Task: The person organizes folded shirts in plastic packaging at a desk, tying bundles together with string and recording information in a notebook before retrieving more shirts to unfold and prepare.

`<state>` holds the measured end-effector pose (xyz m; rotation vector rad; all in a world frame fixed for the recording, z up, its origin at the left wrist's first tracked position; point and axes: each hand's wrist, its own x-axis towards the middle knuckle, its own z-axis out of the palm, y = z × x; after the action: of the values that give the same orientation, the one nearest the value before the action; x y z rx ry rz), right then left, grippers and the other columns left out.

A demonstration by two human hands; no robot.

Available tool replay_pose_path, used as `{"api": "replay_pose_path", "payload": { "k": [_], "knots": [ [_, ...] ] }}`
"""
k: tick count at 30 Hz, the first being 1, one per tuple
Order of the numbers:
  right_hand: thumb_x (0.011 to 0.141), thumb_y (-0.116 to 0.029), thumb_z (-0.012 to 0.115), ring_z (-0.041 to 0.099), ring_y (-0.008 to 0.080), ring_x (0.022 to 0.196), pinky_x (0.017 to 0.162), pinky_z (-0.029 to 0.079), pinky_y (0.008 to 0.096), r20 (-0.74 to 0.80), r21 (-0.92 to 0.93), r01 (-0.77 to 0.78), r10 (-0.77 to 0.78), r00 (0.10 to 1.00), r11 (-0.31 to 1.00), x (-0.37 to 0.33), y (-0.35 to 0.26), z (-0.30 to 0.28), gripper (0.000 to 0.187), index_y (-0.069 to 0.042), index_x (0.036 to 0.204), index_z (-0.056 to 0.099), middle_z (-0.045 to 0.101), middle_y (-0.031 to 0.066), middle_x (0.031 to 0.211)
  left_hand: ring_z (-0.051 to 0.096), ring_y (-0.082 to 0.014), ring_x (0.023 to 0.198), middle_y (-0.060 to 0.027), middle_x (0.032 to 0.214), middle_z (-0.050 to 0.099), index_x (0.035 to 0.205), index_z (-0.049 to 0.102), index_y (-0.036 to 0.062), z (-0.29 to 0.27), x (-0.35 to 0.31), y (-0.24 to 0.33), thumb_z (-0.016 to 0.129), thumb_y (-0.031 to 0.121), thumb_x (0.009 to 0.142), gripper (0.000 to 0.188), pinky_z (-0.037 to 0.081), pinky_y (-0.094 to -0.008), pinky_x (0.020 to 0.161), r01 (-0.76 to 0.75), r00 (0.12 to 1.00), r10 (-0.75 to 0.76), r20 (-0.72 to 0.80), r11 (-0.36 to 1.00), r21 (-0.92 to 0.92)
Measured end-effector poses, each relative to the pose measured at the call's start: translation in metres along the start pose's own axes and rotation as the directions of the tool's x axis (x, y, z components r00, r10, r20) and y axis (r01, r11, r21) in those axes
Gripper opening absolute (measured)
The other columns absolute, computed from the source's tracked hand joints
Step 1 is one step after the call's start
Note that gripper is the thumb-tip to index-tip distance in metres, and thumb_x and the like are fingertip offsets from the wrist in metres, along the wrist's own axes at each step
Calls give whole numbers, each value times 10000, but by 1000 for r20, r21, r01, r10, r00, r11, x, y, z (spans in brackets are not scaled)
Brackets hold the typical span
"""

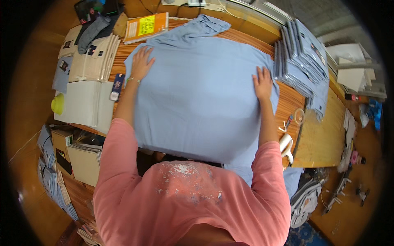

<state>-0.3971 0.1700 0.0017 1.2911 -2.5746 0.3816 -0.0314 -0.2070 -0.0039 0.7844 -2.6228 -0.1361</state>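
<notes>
A light-blue cloth garment [197,94] lies flat across the striped brown wooden counter [289,99]; the left hand [141,65] rests at its far-left corner, the right hand [263,84] on its right edge, each grip spread.

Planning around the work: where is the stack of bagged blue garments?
In the head view, the bagged stack sits upper right, just right of the spread blue garment and beyond the right hand.
</notes>
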Motion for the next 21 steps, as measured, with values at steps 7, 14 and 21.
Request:
{"api": "replay_pose_path", "payload": {
  "k": [7, 14, 21],
  "knots": [
    [905, -324, 455, 263, 335, 1312, 1029, 211, 542, -81, 402, 5, 31, 996, 916, -14, -4, -13, 444, -147, 1312, 439, 327, 162, 1402, 292, -279, 1299, -89, 1376, 370, 1293, 447, 144, -12, -5, 22, 513, 316, 875, 456, 166, -551, 1049, 120, 990, -116, 77, 992, -50],
    [896, -351, 465, 179, 318, 1358, 1059, 109, 556, 203, -32, -219, 221, 954, 975, -153, -16, -64, 518, -196, 1379, 358, 237, 154, 1456, 245, -253, 1335, -74, 1426, 310, 1329, 421, 165, -62, -133, 70, 497, 268, 889, 459, 171, -556, 1050, 170, 971, -169, 171, 985, 10],
    [910, -399, 443, 176, 324, 1357, 1055, 108, 564, 22, -8, -242, 242, 970, 970, -174, -12, -73, 571, -146, 1401, 296, 253, 158, 1448, 282, -299, 1316, -137, 1415, 322, 1326, 411, 110, -96, -136, 30, 493, 256, 889, 468, 184, -500, 1067, 124, 989, -141, -51, 961, -246]
  ]
}}
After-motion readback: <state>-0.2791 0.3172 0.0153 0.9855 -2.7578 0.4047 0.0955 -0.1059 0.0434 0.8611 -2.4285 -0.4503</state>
